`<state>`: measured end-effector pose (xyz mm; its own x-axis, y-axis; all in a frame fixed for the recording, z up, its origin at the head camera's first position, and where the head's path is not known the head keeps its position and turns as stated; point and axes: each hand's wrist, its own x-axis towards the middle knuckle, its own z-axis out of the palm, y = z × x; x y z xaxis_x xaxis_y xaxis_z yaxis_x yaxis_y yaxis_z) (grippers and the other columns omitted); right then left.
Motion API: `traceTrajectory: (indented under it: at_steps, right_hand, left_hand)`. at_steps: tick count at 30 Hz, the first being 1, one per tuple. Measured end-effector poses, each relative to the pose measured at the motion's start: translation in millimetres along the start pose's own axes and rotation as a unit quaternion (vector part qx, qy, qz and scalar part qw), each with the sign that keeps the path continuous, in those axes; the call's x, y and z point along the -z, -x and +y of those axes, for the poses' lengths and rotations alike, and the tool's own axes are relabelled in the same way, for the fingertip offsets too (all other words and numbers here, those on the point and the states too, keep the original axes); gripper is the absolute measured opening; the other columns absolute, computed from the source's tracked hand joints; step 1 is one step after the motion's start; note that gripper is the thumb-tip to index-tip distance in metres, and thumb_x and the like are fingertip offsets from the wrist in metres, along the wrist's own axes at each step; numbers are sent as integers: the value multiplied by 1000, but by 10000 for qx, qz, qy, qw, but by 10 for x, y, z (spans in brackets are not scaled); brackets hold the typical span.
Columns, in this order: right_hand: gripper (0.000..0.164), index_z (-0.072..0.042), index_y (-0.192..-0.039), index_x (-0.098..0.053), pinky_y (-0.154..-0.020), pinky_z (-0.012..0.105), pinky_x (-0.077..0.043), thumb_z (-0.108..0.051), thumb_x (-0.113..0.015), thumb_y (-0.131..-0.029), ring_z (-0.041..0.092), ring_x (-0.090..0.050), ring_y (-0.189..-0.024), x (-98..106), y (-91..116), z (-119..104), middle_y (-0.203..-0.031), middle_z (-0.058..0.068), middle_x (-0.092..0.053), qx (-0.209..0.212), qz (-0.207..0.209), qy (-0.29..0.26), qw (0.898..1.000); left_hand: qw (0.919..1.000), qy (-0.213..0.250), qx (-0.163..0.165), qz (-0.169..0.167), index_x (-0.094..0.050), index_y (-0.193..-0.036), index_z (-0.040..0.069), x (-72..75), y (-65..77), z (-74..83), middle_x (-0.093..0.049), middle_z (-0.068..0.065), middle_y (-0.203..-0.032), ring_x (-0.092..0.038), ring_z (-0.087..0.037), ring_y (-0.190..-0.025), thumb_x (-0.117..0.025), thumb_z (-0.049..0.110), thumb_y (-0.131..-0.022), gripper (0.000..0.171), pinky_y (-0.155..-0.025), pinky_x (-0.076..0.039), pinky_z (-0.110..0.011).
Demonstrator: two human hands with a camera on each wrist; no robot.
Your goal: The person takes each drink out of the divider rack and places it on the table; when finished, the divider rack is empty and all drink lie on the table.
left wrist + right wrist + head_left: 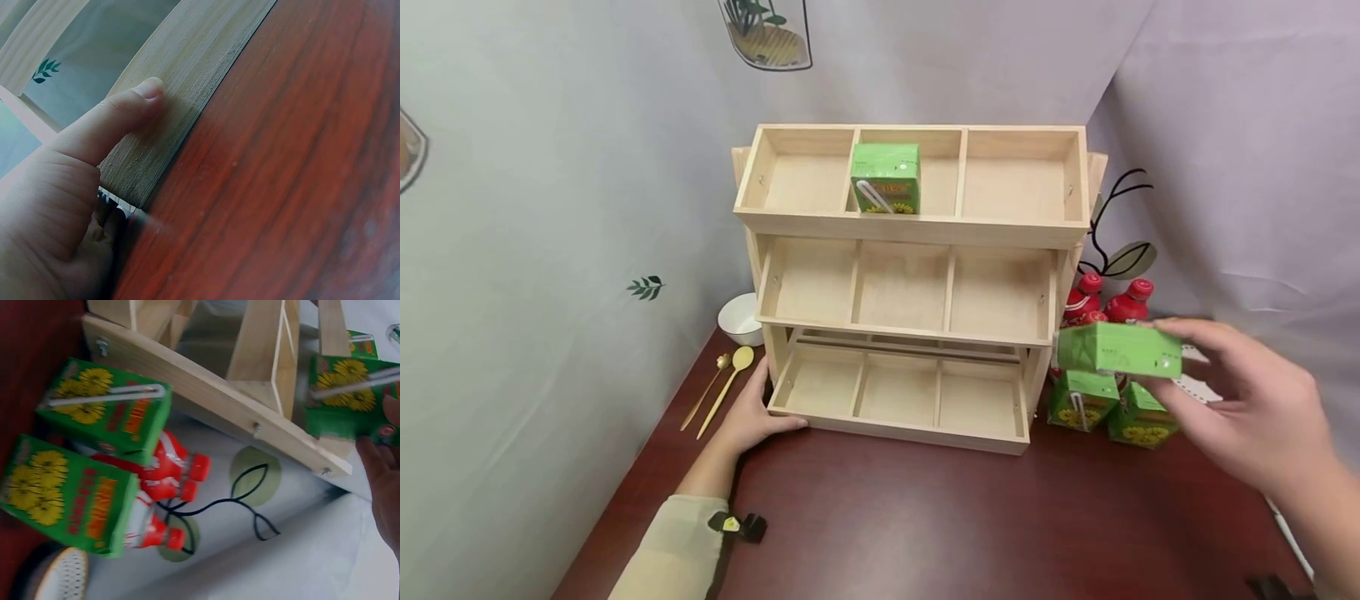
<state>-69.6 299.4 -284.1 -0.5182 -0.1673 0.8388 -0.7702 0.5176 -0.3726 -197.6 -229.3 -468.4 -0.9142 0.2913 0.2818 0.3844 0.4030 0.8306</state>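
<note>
My right hand (1262, 408) holds a green drink carton (1131, 350) between thumb and fingers, raised at the right of a three-tier wooden rack (910, 435). In the right wrist view, this carton (350, 394) shows yellow flowers and a straw on its side. At the rack's lower left corner, my left hand (752, 417) grips the bottom tray. Its thumb (134, 103) presses the front board in the left wrist view, while the other fingers are mostly hidden round the side. Another green carton (886, 177) stands in the top tier's middle compartment.
Two green cartons (1082, 400) stand on the dark red table (925, 517) right of the rack, before several red-capped bottles (1127, 302). On the left lie a gold spoon (733, 375) and a thin gold utensil (707, 392), near a white bowl (742, 320).
</note>
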Motion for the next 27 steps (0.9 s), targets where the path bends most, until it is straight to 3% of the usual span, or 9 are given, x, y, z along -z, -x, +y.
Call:
traceTrajectory:
  at_steps: [4,6,8,12,14,19,27]
  right_hand:
    - [48,14,-111,-63,-77,15,-49,-4,-84,-72,9,-63,-99,54,255,89,-108,19,-65,-467,-771,-22,9959]
    - [54,8,-114,-64,-71,15,-50,7,-85,-65,4,-65,-93,64,391,113,-109,13,-66,-945,-1035,141,9900]
    - [62,0,-117,-63,-67,16,-52,13,-85,-60,3,-67,-86,68,516,117,-108,6,-66,-1574,-1295,276,9786]
    - [59,-16,-116,-62,-61,18,-52,3,-87,-66,6,-69,-75,32,720,143,-102,-5,-65,-2520,-1691,528,9514]
    - [58,-19,-114,-61,-60,19,-52,1,-87,-66,8,-69,-74,-12,814,184,-101,-6,-64,-2610,-1855,623,9453]
    - [61,-18,-111,-60,-63,19,-53,4,-88,-62,5,-68,-78,-131,1046,325,-98,-4,-64,-2538,-2006,717,9435]
    - [59,-19,-112,-58,-63,14,-48,-2,-89,-64,4,-65,-72,-175,1263,495,-95,-5,-65,-2583,-2145,967,9370]
  left_hand:
    - [10000,-31,-30,17,-20,-155,15,8,2,-10,-34,-13,-150,-35,-27,-133,-97,17,-54,127,-105,-27,-49]
    - [10000,-20,-29,18,-20,-155,15,6,3,-10,-34,-13,-151,-36,-28,-133,-97,17,-53,128,-105,-28,-48]
    - [10000,4,-29,10,-19,-155,15,5,3,-8,-34,-13,-151,-35,-28,-134,-97,16,-53,128,-105,-28,-47]
    - [10000,38,-12,-4,-19,-155,15,0,1,-7,-33,-12,-152,-33,-25,-135,-97,16,-54,128,-105,-26,-50]
    - [10000,33,-18,-7,-19,-155,15,2,1,-7,-33,-12,-151,-33,-26,-135,-97,16,-54,127,-105,-25,-53]
    - [10000,34,-20,1,-20,-155,14,5,0,-4,-34,-12,-151,-34,-26,-135,-97,16,-54,127,-105,-25,-54]
    - [10000,25,8,11,-20,-155,15,-10,-2,7,-34,-10,-151,-34,-24,-134,-97,17,-54,126,-105,-26,-49]
